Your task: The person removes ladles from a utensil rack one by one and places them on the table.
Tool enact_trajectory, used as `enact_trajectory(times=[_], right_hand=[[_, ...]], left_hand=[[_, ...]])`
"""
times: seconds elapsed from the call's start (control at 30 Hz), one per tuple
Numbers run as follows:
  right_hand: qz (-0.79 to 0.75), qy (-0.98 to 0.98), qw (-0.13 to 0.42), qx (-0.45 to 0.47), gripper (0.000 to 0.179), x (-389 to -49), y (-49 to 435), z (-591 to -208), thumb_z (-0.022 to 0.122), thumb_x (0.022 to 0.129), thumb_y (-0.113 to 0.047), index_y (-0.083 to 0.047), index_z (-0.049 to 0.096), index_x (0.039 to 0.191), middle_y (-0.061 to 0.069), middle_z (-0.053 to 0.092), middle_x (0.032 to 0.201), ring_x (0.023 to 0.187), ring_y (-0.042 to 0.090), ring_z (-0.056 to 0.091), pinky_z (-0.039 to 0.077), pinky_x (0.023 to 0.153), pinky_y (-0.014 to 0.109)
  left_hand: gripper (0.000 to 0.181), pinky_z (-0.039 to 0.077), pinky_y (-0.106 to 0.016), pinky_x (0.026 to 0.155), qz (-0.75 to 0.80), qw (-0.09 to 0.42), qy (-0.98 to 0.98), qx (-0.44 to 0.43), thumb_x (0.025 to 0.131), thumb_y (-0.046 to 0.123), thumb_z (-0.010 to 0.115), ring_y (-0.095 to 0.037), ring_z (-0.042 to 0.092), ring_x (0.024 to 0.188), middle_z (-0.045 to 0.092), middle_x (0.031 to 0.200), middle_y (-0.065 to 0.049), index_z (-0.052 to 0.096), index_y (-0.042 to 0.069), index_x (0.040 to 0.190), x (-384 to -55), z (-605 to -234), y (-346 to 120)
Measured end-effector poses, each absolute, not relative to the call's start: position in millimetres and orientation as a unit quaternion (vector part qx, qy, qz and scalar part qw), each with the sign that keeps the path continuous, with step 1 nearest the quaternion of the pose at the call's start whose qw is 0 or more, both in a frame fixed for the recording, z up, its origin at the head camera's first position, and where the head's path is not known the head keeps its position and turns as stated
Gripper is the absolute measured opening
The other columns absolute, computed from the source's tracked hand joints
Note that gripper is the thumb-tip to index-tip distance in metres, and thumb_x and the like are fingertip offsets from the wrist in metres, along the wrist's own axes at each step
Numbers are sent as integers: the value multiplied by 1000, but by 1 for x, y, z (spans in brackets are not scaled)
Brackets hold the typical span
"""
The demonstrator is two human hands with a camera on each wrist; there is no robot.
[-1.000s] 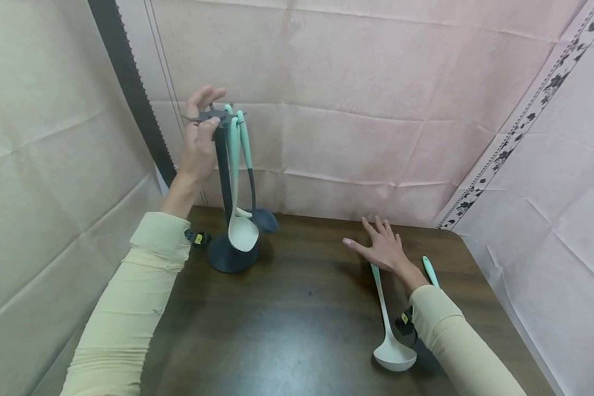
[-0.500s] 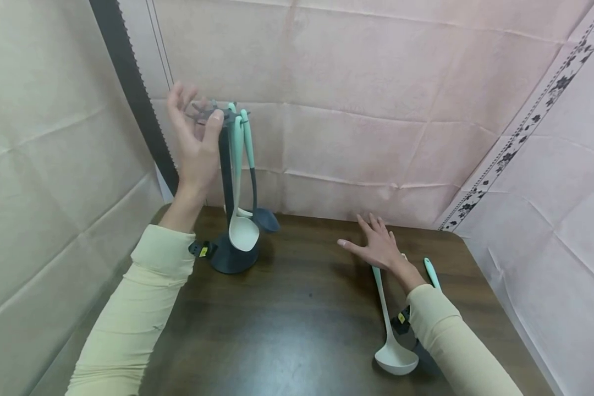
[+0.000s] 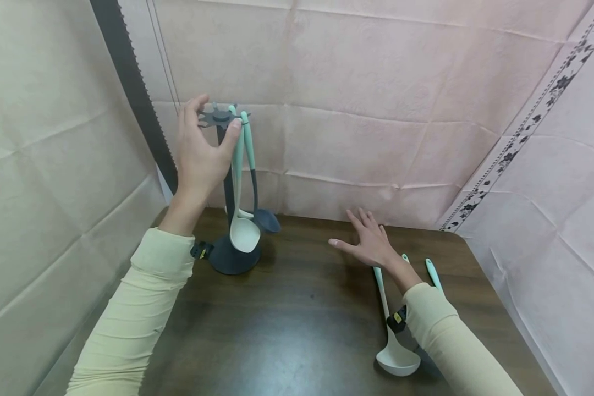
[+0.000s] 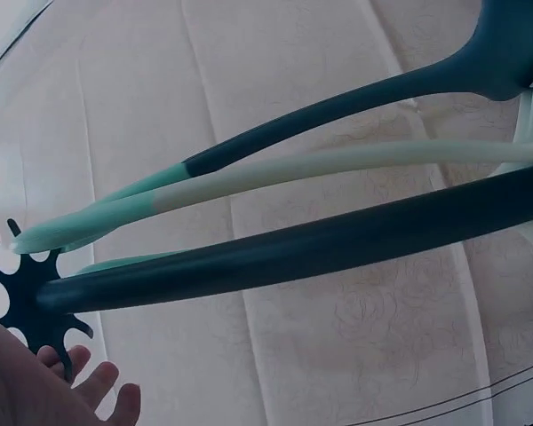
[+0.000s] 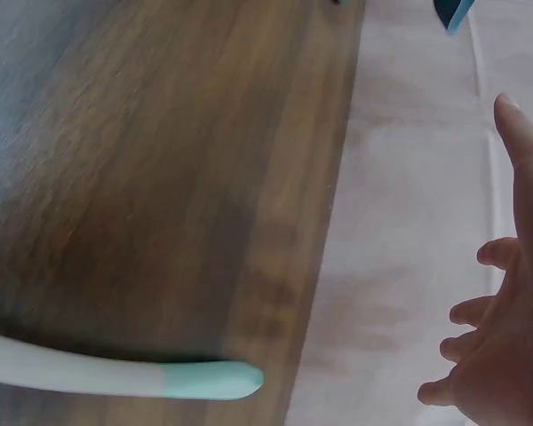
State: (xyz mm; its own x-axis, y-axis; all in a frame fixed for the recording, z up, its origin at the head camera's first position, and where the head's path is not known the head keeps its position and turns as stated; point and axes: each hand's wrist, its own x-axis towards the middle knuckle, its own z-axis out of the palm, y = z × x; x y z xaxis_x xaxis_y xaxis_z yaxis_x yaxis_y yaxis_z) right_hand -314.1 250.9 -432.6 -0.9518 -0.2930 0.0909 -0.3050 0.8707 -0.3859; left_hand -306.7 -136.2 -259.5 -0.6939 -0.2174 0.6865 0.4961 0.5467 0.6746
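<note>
In the head view a dark utensil stand stands at the back left of the table. My left hand is up at its hooked top, thumb on the near side and fingers on the far side, loosely bent. A white spoon-like utensil and a dark one, both with mint handles, hang from the hooks; another pale one is mostly hidden behind them. My right hand is held over the table's far right with fingers spread and nothing in it. Beneath it lies a white ladle with a mint handle.
Two more mint handles show beside my right forearm, their other ends largely hidden under the sleeve. Pale cloth hangs behind the wooden table and along both sides.
My left hand has come away from the hooked top, turned, and returned with its thumb further right. My right hand has drifted slightly left. The hung utensils look nearly unmoved.
</note>
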Motion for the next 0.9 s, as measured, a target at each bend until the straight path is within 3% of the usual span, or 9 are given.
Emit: enact_trajectory(times=[0.23, 0.4, 0.6, 0.9], right_hand=[[211, -959, 37, 185, 103, -308, 236, -417, 59, 92, -78, -31, 14, 171, 7, 6, 178, 163, 34, -4, 3, 123, 71], [212, -954, 58, 202, 102, -306, 227, -405, 60, 91, -78, -34, 15, 171, 7, 6, 178, 163, 32, -4, 2, 124, 68], [227, -946, 72, 219, 101, -305, 213, -390, 61, 91, -77, -35, 16, 171, 2, 6, 178, 163, 29, -3, 8, 122, 71], [269, -923, 94, 260, 99, -300, 175, -358, 64, 92, -73, -30, 23, 170, 3, 13, 177, 163, 28, 5, 15, 124, 65]], left_hand=[[76, 42, -39, 110, -452, 420, -784, -73, 94, 60, 62, -10, 47, 139, 52, 152, -2, 49, 17, 155, -310, -264, -133], [68, 44, -42, 101, -449, 437, -775, -80, 98, 59, 50, -17, 53, 130, 53, 149, -3, 51, 18, 152, -314, -268, -131], [56, 43, -35, 104, -448, 435, -777, -84, 104, 46, 41, -17, 52, 130, 53, 150, -3, 52, 16, 150, -315, -270, -132], [46, 44, -34, 103, -489, 421, -757, -102, 101, 25, 46, -17, 52, 125, 55, 144, -6, 54, 9, 144, -314, -262, -133]])
